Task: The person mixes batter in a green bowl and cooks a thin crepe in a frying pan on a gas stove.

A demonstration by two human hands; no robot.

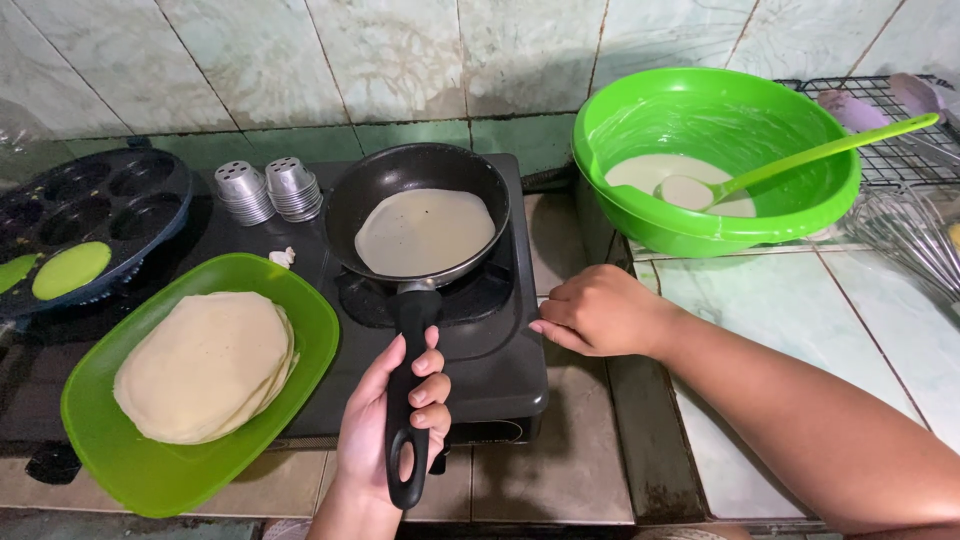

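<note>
Left hand (392,425) gripping black pan handle (408,390); frying pan (418,212) sitting on stove (500,340), thin crepe (425,231) cooking inside. Right hand (600,312) curled loosely, resting at stove's 3 o'clock edge. Risk: crepe probably scorching if lingering; fingers nearing hot burner.

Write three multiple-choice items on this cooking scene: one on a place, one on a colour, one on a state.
1. Where does the stack of thin pancakes lie?
A. in the pan
B. on the green tray
C. in the bowl

2. What colour is the ladle in the batter bowl?
A. green
B. black
C. red

3. What is the left hand doing?
A. resting flat on the tiles
B. lifting the ladle
C. gripping the black pan handle

Answers:
1. B, the stack sits on the tray left of the stove.
2. A, the ladle matches the green bowl.
3. C, its fingers wrap the handle, while the right hand rests at the stove's edge.
</note>
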